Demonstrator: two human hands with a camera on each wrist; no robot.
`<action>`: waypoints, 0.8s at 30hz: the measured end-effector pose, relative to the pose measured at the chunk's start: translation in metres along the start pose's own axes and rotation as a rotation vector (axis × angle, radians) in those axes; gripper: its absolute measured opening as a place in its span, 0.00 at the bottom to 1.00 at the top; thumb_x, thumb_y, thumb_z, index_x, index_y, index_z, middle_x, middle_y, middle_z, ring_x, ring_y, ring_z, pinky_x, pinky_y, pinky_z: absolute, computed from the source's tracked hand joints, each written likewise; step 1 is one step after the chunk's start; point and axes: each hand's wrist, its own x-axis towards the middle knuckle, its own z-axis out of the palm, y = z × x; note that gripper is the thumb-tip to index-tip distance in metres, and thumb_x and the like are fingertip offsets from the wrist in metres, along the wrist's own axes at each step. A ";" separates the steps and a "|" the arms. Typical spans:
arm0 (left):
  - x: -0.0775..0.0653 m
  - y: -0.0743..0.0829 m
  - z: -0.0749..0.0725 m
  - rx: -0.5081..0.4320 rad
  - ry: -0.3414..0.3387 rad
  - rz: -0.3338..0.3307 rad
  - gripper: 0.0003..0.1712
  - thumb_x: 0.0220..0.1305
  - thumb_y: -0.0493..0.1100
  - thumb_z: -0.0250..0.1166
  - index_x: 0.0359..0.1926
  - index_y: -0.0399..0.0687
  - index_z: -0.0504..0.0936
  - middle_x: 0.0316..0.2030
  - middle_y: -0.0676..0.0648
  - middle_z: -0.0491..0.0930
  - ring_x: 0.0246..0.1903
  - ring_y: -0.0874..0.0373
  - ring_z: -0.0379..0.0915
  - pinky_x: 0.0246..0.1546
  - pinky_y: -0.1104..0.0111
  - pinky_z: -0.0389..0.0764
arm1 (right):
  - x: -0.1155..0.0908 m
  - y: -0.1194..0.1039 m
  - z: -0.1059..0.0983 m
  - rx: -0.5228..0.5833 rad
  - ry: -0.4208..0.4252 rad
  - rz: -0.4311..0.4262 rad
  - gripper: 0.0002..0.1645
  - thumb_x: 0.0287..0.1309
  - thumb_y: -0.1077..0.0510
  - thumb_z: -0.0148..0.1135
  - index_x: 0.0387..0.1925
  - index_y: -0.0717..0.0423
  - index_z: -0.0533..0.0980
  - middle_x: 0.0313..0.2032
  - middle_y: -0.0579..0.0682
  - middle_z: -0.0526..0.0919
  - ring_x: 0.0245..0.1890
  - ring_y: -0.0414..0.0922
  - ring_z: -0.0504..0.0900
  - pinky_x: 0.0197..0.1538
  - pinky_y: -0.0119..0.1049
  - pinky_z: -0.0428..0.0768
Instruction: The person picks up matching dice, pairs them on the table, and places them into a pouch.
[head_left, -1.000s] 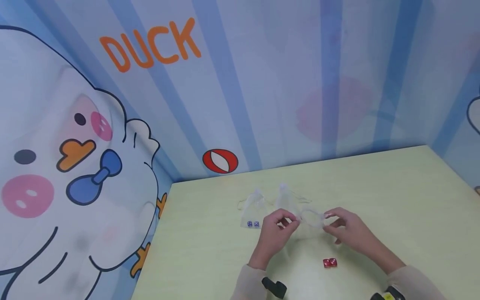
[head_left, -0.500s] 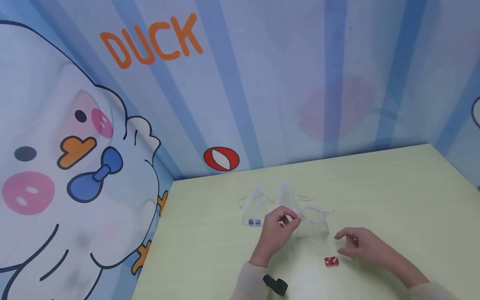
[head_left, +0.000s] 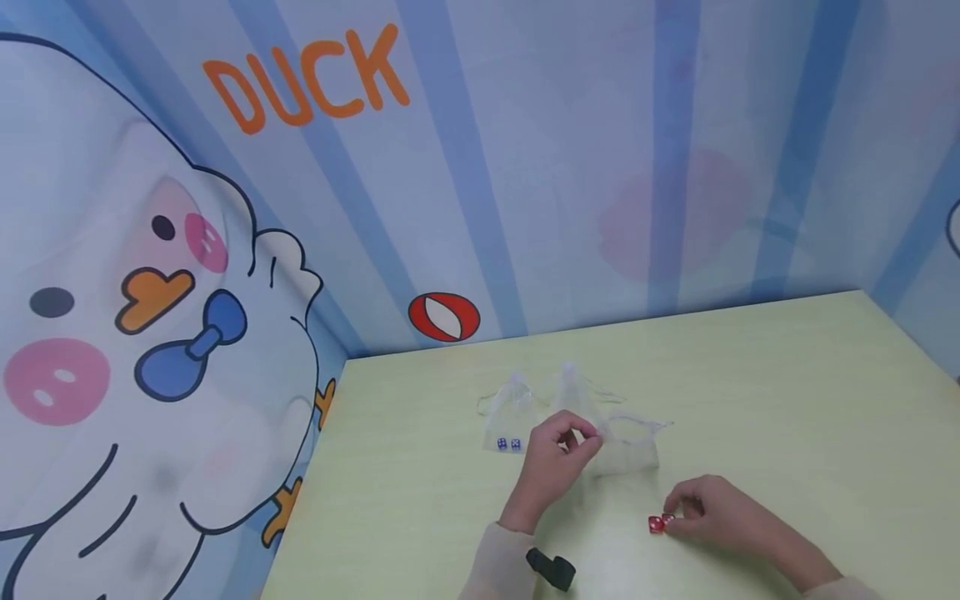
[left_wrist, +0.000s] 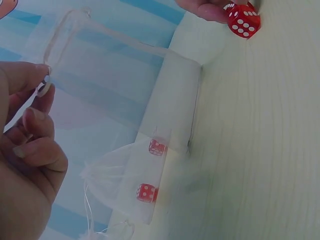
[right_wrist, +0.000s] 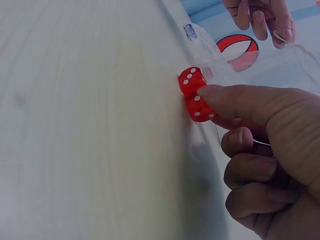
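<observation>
In the head view my left hand (head_left: 551, 467) pinches the rim of a sheer white drawstring bag (head_left: 628, 454), whose mouth gapes. The left wrist view shows the bag's cord and hem between thumb and index finger, with nothing visible inside the bag. My right hand (head_left: 723, 521) is down at the table, to the right of and nearer than the bag. Its thumb and index finger pinch a red die (right_wrist: 198, 107) with white pips. A second red die (right_wrist: 191, 80) sits right against the first. The other fingers of the right hand are curled.
Behind the left hand lie two more sheer bags, drawn closed. One bag (head_left: 501, 421) holds two blue dice (head_left: 508, 444); the other bag (left_wrist: 112, 172) holds two red dice (left_wrist: 146, 192). A pale table (head_left: 420, 500) meets a printed cloth backdrop (head_left: 555, 167) at its far edge.
My right hand has let go of the bag's rim, moved down toward me and taken hold of a red die. The left hand still pinches the bag in nearly the same place.
</observation>
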 end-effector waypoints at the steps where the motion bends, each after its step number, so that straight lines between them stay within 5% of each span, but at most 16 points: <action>1: 0.000 0.000 0.000 0.001 -0.001 0.003 0.05 0.57 0.38 0.63 0.30 0.40 0.79 0.27 0.48 0.76 0.21 0.59 0.65 0.22 0.74 0.67 | -0.001 0.000 0.000 -0.005 0.000 0.005 0.06 0.49 0.50 0.66 0.28 0.46 0.80 0.14 0.37 0.66 0.16 0.30 0.61 0.20 0.27 0.64; 9: 0.000 -0.002 0.002 0.012 -0.001 0.013 0.02 0.56 0.36 0.63 0.29 0.41 0.79 0.27 0.49 0.76 0.21 0.59 0.66 0.23 0.73 0.68 | -0.004 -0.006 -0.005 -0.024 0.061 0.009 0.08 0.50 0.46 0.64 0.30 0.44 0.80 0.15 0.36 0.70 0.16 0.30 0.63 0.21 0.27 0.66; 24: -0.001 0.003 0.004 0.009 0.001 -0.056 0.04 0.57 0.39 0.63 0.30 0.43 0.80 0.26 0.52 0.76 0.22 0.60 0.65 0.23 0.74 0.67 | 0.011 -0.073 -0.045 -0.054 0.418 -0.186 0.07 0.48 0.52 0.67 0.32 0.40 0.80 0.12 0.36 0.65 0.13 0.33 0.63 0.18 0.28 0.65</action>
